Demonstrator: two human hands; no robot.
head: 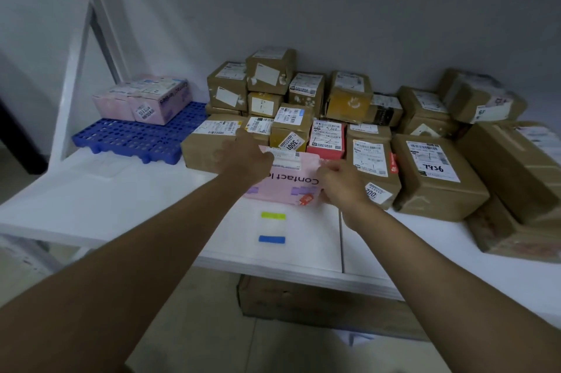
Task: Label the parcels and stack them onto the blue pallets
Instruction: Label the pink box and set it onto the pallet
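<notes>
A pink box printed "Contact" [291, 183] lies on the white table in front of me. My left hand [244, 157] rests on its far left corner, fingers by the white label [283, 158] on its top edge. My right hand [341, 183] grips the box's right side, fingers curled at its upper right edge. A blue pallet [133, 137] sits at the back left of the table, carrying two pink boxes [145, 99]. Many brown cardboard parcels [437, 172] with white shipping labels are piled behind and to the right of the pink box.
A green strip [273, 215] and a blue strip [272, 239] lie on the white table [91, 202] just in front of the pink box. A small red parcel [327, 142] stands behind it. A white post [73, 81] rises at the left. A cardboard box [303, 303] sits under the table.
</notes>
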